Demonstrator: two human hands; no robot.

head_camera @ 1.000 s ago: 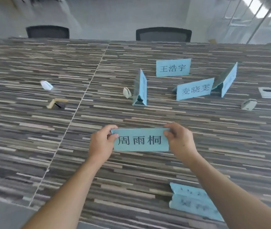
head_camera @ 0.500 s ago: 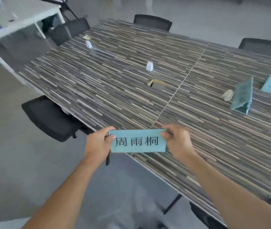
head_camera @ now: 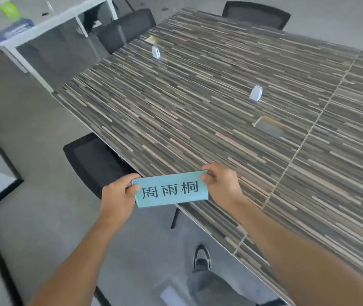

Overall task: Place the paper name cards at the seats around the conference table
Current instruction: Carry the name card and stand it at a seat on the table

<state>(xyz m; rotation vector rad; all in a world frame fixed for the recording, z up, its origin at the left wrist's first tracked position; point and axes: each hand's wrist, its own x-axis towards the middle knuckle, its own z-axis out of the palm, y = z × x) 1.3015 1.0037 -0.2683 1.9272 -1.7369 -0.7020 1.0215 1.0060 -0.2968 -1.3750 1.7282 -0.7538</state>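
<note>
A light blue paper name card (head_camera: 170, 191) with three black characters is held in the air over the near edge of the striped conference table (head_camera: 198, 111). My left hand (head_camera: 116, 197) pinches its left end and my right hand (head_camera: 221, 183) pinches its right end. A black chair (head_camera: 94, 162) is pushed in at the table edge just left of the card. No other name cards are in view.
Two small white objects (head_camera: 255, 93) (head_camera: 155, 51) stand on the table, beside two open cable hatches (head_camera: 269, 128) (head_camera: 152, 39). More black chairs (head_camera: 256, 15) (head_camera: 127, 27) sit at the far side and far end. A white desk (head_camera: 50, 23) stands at upper left. My shoe (head_camera: 202, 257) is on the grey floor.
The view has swung left along the table; the other blue cards have left the frame. Both hands still hold the card, now beside the near-side chair.
</note>
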